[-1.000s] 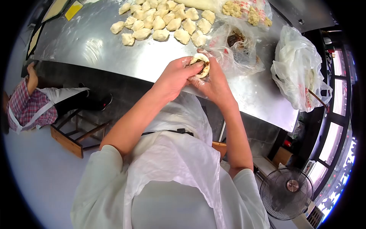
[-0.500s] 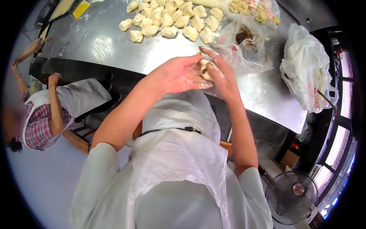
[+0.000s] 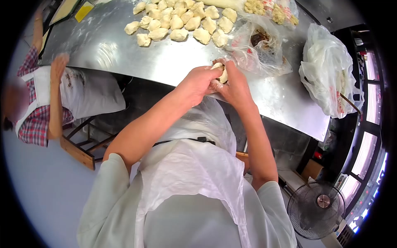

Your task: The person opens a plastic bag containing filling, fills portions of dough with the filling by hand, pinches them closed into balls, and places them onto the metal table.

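Both my hands meet around a small piece of pale dough (image 3: 223,76) above the front edge of the steel table. My left hand (image 3: 202,82) grips it from the left, thumb on top. From the right, my right hand (image 3: 235,84) closes on the same piece, its fingers curled behind it. Flour dusts my fingers, and much of the dough is hidden by them. Just beyond my hands lie several dough pieces (image 3: 178,34) in a loose group. To the right of them is an open plastic bag (image 3: 271,53) with a dark brown filling (image 3: 259,38) inside.
At the far edge are a roll of dough (image 3: 219,3), crumbly yellowish lumps (image 3: 278,15) on plastic and a yellow scraper (image 3: 84,11). A bulky plastic bag (image 3: 328,74) stands at the table's right end. A co-worker (image 3: 49,95) is at the left; a fan (image 3: 316,210) stands lower right.
My left hand has gone from spread fingers to gripping the dough, and my hands have closed together. The co-worker at the left has moved closer to the table and shifted their arms.
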A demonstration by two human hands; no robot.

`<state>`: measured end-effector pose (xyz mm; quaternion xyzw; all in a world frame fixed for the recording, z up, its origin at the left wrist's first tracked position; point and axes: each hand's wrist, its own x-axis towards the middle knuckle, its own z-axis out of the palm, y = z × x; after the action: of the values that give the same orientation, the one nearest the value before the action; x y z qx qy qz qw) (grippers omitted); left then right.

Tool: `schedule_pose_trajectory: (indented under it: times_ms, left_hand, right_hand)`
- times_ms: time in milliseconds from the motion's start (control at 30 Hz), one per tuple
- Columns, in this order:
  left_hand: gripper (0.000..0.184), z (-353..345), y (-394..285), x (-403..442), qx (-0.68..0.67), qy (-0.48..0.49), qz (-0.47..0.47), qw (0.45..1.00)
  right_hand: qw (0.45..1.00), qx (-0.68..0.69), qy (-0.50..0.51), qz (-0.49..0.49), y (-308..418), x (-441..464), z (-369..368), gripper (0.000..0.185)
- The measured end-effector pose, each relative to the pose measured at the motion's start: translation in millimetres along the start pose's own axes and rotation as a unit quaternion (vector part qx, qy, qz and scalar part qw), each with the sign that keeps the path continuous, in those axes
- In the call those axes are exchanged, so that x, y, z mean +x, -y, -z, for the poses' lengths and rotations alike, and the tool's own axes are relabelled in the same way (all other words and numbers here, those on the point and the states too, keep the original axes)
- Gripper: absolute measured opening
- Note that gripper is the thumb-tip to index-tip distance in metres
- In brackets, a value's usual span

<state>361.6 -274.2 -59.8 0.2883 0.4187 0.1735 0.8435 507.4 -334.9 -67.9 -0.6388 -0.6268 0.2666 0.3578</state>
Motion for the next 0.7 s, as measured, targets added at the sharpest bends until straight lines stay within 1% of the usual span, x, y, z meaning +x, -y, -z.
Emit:
schedule_pose_trajectory:
  times_ms: [33,67,133,167,233,267,333,367,433,467,533,567,633,667,700]
  left_hand:
    - [0.024,0.8,0.0,0.3,0.013,-0.011,-0.003,1.000]
    - [0.023,4.1,-1.4,0.1,0.002,0.007,0.006,1.000]
    - [0.023,10.0,-5.3,1.0,-0.017,0.048,0.021,0.998]
    - [0.022,11.9,-10.3,-3.4,-0.081,0.065,0.038,0.994]
    - [0.020,11.7,-27.0,-16.2,-0.203,0.100,0.075,0.971]
    - [0.020,8.1,-29.0,-18.1,-0.209,0.094,0.070,0.971]
    - [0.019,3.2,-25.1,-24.1,-0.228,0.076,0.059,0.969]
    - [0.020,9.5,-18.6,-19.3,-0.215,0.094,0.050,0.971]
    - [0.022,26.9,-0.7,-0.9,-0.185,0.135,0.031,0.973]
    - [0.023,29.8,1.7,1.4,-0.203,0.155,0.025,0.967]
    - [0.026,37.2,6.4,4.2,-0.241,0.191,0.013,0.951]
    - [0.027,28.1,1.4,-3.8,-0.236,0.143,0.006,0.961]
    - [0.029,-1.9,-13.3,-22.3,-0.221,0.053,-0.001,0.974]
    - [0.030,1.7,-10.5,-20.9,-0.179,0.076,0.003,0.981]
    - [0.031,10.0,-6.2,-15.2,-0.136,0.102,0.003,0.985]
  right_hand:
    - [1.000,-0.009,-0.001,0.011,-1.2,1.3,-0.6,0.055]
    - [1.000,-0.017,-0.003,0.022,-2.0,1.7,-1.4,0.052]
    - [1.000,0.022,0.015,-0.004,-2.7,1.4,-2.3,0.050]
    - [0.999,0.041,0.023,-0.018,-3.4,0.7,-1.5,0.048]
    - [0.990,0.130,0.034,-0.035,-2.2,-1.3,2.9,0.050]
    - [0.983,0.176,0.037,-0.043,0.8,-1.3,4.7,0.051]
    - [0.978,0.188,0.066,-0.061,12.4,2.0,9.6,0.057]
    - [0.975,0.194,0.081,-0.069,16.2,3.4,9.8,0.060]
    - [0.982,0.164,0.065,-0.061,15.1,5.0,6.5,0.066]
    - [0.986,0.149,0.057,-0.056,14.5,6.8,5.6,0.070]
    - [0.979,0.197,0.024,-0.044,19.4,-0.9,4.4,0.074]
    - [0.975,0.220,0.011,-0.039,20.7,-4.0,3.5,0.075]
    - [0.991,0.123,0.020,-0.044,19.1,-4.6,-1.9,0.073]
    - [0.996,0.072,0.021,-0.049,19.4,-6.8,-3.1,0.072]
    - [0.998,0.059,0.010,-0.036,14.1,-7.2,-5.6,0.070]
